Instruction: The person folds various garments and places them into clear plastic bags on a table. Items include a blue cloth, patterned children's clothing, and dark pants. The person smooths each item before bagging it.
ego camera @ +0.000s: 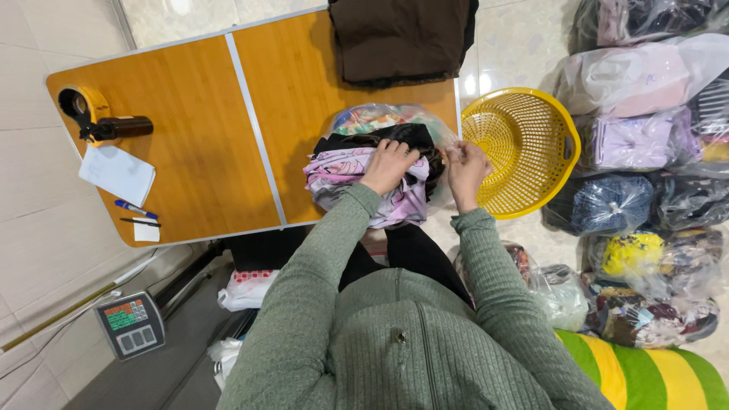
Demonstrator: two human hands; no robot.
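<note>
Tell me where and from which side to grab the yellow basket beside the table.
Take the yellow basket by the handle slot in its rim on the side away from the table, coming in from that outer side. It lies tilted with its open mouth facing up, so that rim edge is exposed, and fingers could likely hook through the slot.

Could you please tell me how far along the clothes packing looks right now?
Done: several filled bags lie on the floor. In hand: left hand presses folded clothes while right hand grips the clear bag. Left: a dark folded garment sits unbagged.
</note>
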